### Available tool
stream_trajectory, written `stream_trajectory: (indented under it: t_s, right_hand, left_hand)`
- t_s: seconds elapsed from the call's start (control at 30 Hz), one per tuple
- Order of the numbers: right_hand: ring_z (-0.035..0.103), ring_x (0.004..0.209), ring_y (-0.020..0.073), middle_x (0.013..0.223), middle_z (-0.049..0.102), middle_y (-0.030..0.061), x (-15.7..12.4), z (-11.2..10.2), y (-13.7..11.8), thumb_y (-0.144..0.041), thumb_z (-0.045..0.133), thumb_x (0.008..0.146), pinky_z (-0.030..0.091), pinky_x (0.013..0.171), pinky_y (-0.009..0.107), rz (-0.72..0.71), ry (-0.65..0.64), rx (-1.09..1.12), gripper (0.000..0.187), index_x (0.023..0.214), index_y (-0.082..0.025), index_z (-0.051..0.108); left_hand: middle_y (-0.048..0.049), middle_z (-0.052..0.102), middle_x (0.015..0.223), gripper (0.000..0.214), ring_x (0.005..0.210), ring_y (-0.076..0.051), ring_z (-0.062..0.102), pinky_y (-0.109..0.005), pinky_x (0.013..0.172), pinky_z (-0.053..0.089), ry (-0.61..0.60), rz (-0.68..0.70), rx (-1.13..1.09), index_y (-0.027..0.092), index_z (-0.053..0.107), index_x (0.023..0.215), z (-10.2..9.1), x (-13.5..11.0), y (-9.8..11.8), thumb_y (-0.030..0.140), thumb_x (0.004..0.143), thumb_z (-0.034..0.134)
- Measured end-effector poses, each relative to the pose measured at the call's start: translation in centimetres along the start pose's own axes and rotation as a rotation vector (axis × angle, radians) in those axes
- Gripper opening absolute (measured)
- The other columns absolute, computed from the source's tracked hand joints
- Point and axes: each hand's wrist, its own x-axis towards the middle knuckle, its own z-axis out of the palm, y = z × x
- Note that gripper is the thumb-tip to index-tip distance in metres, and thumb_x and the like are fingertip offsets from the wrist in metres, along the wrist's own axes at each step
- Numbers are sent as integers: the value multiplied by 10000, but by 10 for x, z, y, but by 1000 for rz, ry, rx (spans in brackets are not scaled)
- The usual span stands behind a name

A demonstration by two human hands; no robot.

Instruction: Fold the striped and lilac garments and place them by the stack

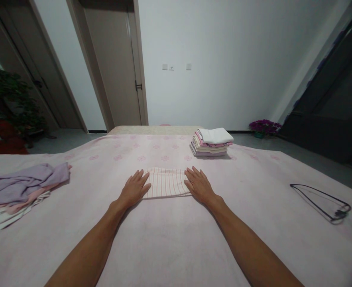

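The pink-covered table (pixel 170 235) fills most of the view, its fabric top pale and soft-looking, with rows of pinker flower motifs towards the far edge. Over the near edge come the left forearm (pixel 104 229) and the right forearm (pixel 235 229), both bare, slanting inward to the middle. At the left edge lies a loose heap of cloths (pixel 29 185), lavender over salmon pink over white, rumpled in soft folds. Near the far edge, right of centre, sits a neat folded stack (pixel 211 142), white on top, with pink, cream and lavender layers beneath. Towards the right edge lies a black wire hanger (pixel 316 199), thin and roughly triangular. In the middle of the table a striped cloth (pixel 167 183), cream with fine reddish lines, lies flat as a rectangle. The left hand (pixel 134 185) and the right hand (pixel 200 186) rest palm down at its left and right ends, fingers extended and slightly spread, thumbs turned inward on the fabric, gripping nothing
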Motion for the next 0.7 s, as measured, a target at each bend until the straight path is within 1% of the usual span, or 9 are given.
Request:
stream_trajectory:
  t_s: [0.2, 0.33, 0.43, 0.53, 0.6, 0.7]
  right_hand:
    - [278, 1488, 255, 1544, 451, 82, -3, -3, -2, -374, 345, 1028, 200, 1212, 501, -7, 34, 21, 489, 1459, -198, 496]
    - [285, 1484, 259, 1542, 457, 77, -3, -4, -4, -359, 355, 1023, 197, 1211, 500, -2, 31, 8, 483, 1453, -194, 501]
    - [288, 1481, 262, 1542, 458, 70, -3, -4, -3, -354, 356, 1021, 192, 1213, 501, -2, 39, 0, 480, 1447, -191, 508]
    - [289, 1481, 262, 1543, 456, 69, -3, -3, -3, -361, 350, 1021, 205, 1209, 506, 0, 37, 2, 486, 1451, -195, 505]
    - [292, 1480, 265, 1542, 456, 73, -3, -3, -3, -371, 343, 1022, 216, 1204, 513, 5, 33, 3, 491, 1452, -200, 506]
    - [293, 1480, 268, 1541, 459, 72, -3, -3, -3, -374, 338, 1023, 218, 1203, 516, 6, 33, -1, 492, 1450, -198, 510]
  left_hand:
    - [-141, 330, 1610, 582, 1510, -282, 251, -449, 1196, 273, 15, 2, -24, 179, 435, 1510, 0, -1, -4, 463, 1015, 322]
    - [-136, 310, 1620, 590, 1509, -309, 244, -485, 1187, 275, 1, -25, -21, 199, 414, 1522, -1, -2, -9, 481, 1009, 342]
    - [-140, 305, 1622, 562, 1501, -302, 270, -501, 1185, 268, -4, -77, -36, 201, 409, 1523, -2, -4, -13, 433, 1017, 326]
    - [-149, 393, 1579, 534, 1467, -248, 354, -419, 1187, 286, 56, -160, -60, 153, 449, 1491, -5, -7, -16, 360, 1015, 322]
    - [-155, 499, 1502, 516, 1387, -244, 462, -379, 1145, 348, 126, -240, -54, 130, 503, 1442, -8, -9, -17, 349, 1000, 350]
    - [-151, 643, 1300, 463, 1185, -287, 596, -399, 1015, 445, 196, -357, 7, 166, 633, 1293, -14, -12, -15, 399, 977, 389]
